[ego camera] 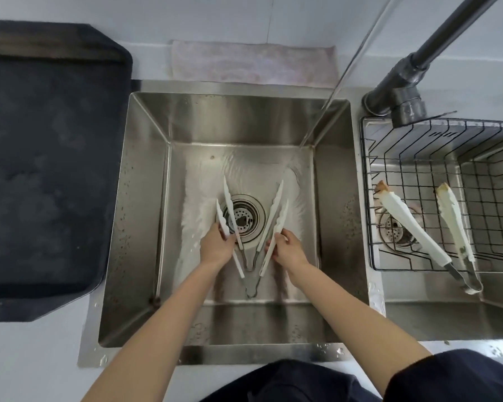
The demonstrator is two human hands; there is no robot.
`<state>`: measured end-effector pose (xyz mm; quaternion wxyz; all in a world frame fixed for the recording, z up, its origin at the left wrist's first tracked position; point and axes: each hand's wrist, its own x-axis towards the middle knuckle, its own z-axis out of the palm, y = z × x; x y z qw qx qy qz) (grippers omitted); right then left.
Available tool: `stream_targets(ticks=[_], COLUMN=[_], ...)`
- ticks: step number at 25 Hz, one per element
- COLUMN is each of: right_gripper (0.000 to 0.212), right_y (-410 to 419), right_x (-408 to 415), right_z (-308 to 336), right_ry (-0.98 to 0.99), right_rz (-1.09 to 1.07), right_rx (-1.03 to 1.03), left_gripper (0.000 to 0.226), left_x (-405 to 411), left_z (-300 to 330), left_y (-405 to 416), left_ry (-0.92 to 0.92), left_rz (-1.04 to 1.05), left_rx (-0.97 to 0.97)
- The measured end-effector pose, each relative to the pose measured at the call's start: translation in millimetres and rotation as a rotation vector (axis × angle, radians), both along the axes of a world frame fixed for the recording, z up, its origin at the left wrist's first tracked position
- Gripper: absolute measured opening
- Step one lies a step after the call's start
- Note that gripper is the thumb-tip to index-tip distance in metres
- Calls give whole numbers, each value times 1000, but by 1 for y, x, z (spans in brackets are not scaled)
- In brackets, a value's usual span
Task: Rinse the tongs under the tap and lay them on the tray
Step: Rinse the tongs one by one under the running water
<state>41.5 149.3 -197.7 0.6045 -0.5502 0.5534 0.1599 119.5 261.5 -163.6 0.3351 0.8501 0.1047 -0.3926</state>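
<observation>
White tongs (275,204) with a metal hinge (251,290) are spread in a V low in the left sink (145,198), over the drain (246,217). My left hand (215,246) grips a white serrated blade on the V's left side. On the right side, my right hand (288,249) grips another white blade. I cannot tell whether these two blades are attached to the tongs. Water (336,85) from the dark tap (413,71) falls at the basin's back right and spreads over the floor. The dark tray (41,169) lies on the counter to the left.
A wire basket (366,198) sits in the right basin and holds a second pair of white tongs (413,224) with brownish tips. A pale cloth (253,63) lies behind the sink. My dark clothing is at the bottom edge.
</observation>
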Motion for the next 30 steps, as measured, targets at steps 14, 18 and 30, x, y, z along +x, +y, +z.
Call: stream_targets(ticks=[14, 18, 30], right_gripper=[42, 47, 59], right_y=[1, -4, -48], right_x=[17, 20, -1], right_z=[24, 44, 145], right_ry=[140, 123, -170], right_rz=[367, 489, 955], right_rx=[-214, -238, -857], left_gripper=[28, 35, 57], left_x=[2, 5, 6], left_z=[-3, 15, 100], left_y=[-5, -6, -29], left_ry=[-17, -47, -340], left_rz=[-28, -89, -648], left_rx=[-5, 6, 190])
